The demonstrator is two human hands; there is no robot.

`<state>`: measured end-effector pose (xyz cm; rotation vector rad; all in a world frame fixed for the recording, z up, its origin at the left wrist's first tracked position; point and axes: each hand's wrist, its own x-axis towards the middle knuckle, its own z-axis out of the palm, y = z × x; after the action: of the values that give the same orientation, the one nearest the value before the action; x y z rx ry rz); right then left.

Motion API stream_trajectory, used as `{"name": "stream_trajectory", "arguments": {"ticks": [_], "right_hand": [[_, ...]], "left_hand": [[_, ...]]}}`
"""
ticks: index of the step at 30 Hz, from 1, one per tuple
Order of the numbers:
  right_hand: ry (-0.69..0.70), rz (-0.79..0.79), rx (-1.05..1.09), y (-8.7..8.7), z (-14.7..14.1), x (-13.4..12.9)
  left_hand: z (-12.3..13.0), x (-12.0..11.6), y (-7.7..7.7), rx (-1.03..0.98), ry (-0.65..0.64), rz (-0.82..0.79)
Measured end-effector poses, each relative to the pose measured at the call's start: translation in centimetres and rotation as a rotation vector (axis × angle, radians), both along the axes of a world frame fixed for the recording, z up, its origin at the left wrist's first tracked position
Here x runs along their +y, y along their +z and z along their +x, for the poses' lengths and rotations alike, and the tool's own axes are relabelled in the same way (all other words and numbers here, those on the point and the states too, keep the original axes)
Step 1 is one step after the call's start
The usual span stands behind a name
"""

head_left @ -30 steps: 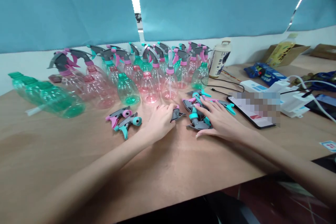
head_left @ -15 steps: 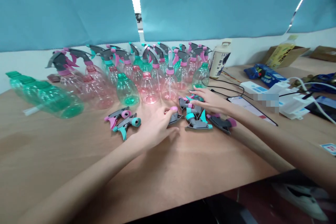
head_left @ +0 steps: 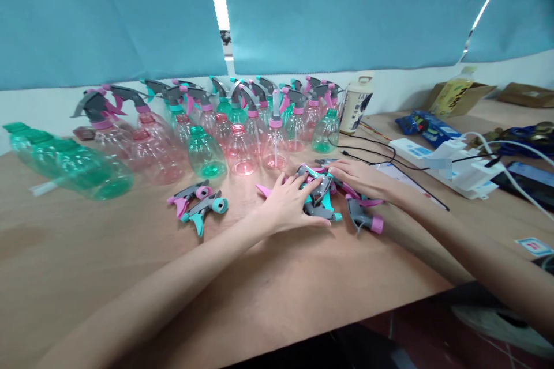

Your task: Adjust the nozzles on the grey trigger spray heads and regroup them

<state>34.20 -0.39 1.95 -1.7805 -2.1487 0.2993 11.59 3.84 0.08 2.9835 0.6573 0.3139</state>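
- The left hand [head_left: 288,204] is laid palm down with its fingers spread over the spray heads [head_left: 320,211], apparently so that several are spanned at once.
- The heap's far right side is met by the right hand [head_left: 361,177]; whether anything is pinched there cannot be told.
- A pink-collared head [head_left: 363,219] is left just outside the heap, toward the table's near edge.
- Two more heads [head_left: 203,204] are set apart at left, seemingly as a separate group.
- Behind, clear bottles [head_left: 243,155] are crowded together, perhaps to leave the front free.
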Motion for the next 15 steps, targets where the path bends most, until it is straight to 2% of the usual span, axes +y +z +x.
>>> {"name": "stream_trajectory", "arguments": {"ticks": [3,6,11,15], "right_hand": [[-0.054,-0.003,-0.008,0.4,0.7,-1.1],[-0.07,0.072,-0.035,-0.3,1.1,-0.6],[0.061,0.075,-0.047,-2.9,1.0,1.4],[0.165,0.053,-0.057,-3.7,1.2,0.8]], "left_hand": [[-0.7,-0.5,0.2,-0.011,0.028,0.026],[-1.2,-0.9,0.3,-0.006,0.089,0.042],[-1.2,-0.8,0.3,0.001,0.092,0.02],[-0.9,-0.5,0.5,0.018,0.132,-0.02]]}}
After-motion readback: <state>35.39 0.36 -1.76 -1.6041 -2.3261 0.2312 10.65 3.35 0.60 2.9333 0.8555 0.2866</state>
